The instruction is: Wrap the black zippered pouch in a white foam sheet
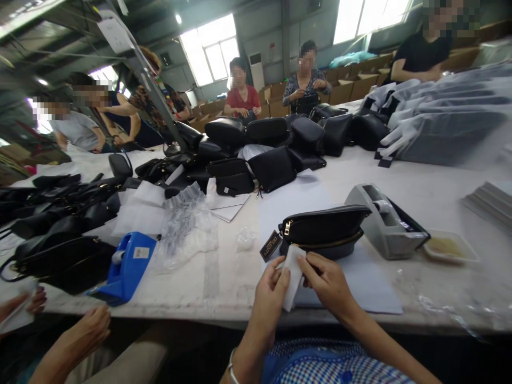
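A folded piece of white wrapping sheet (pixel 294 277) is pinched between my two hands, just in front of a black zippered bag. My left hand (pixel 272 285) grips its left side, thumb on top. At its upper right edge, my right hand (pixel 326 277) closes thumb and fingers on it. Behind them the black bag (pixel 320 232) stands on a pale sheet (pixel 372 282), with a gold zip pull (pixel 287 228) at its left end. A dark hang tag (pixel 271 246) with gold lettering hangs from that end. My hands cover part of the bag's lower front.
A grey tape dispenser (pixel 370 224) stands right of the bag, beside a shallow clear tray (pixel 448 249). Left are a blue tape dispenser (pixel 130 266), crumpled clear plastic (pixel 188 224) and a co-worker's hands (pixel 86 333). Piled black bags (pixel 228 130) lie across the table; several people sit beyond.
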